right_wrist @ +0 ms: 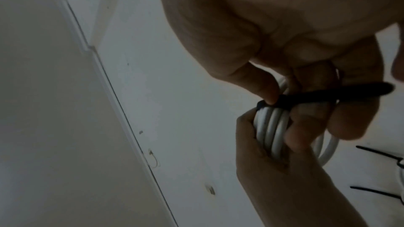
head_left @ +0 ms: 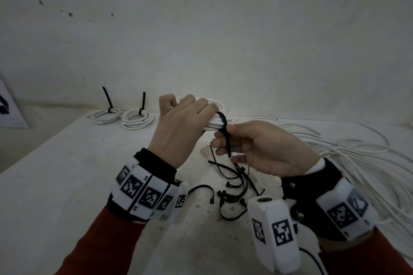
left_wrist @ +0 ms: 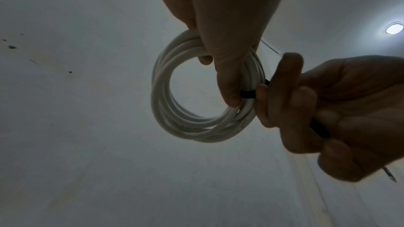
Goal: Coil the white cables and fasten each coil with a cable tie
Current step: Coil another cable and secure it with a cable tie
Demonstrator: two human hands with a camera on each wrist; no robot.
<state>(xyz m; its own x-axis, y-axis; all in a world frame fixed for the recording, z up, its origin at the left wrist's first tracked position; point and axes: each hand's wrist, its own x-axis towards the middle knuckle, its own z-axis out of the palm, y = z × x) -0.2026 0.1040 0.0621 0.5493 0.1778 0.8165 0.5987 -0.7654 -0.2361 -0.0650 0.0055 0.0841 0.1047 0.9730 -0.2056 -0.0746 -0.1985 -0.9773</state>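
Hands: both raised above the counter (head_left: 55, 185), meeting over 1 coil.
Left hand (head_left: 178, 127): fingers curled round the bundled turns of the white coil (left_wrist: 174, 123); the left wrist view shows a fingertip pressed down beside the black band.
Right hand (head_left: 263, 147): fingers closed on the free tail of the black cable tie (head_left: 226, 138), thumb on top of the strap near the coil, as the right wrist view shows.
Task's thing: the coil is off the counter, held in the left hand at about the middle of the scene; the tie is looped round its turns on the side facing the right hand.
Step in hand: fastening, as I judge it. The strap looks threaded through its head, but the head itself is mostly hidden, so I cannot tell how tight the loop is.
Next move calls for: a steady pull on the tail away from the coil while the left hand keeps the turns stacked, so none slips out of the loop.
Far left on the counter: 2 tied coils (head_left: 105, 116) (head_left: 137, 118), side by side, each with a black tail sticking up.
Below the hands: spare cable ties (head_left: 230, 194), a loose heap.
Right: loose white cables (head_left: 357, 156), uncoiled and spread wide.
In the way: nothing between the hands; the loose cables lie just beside the right forearm and could snag.
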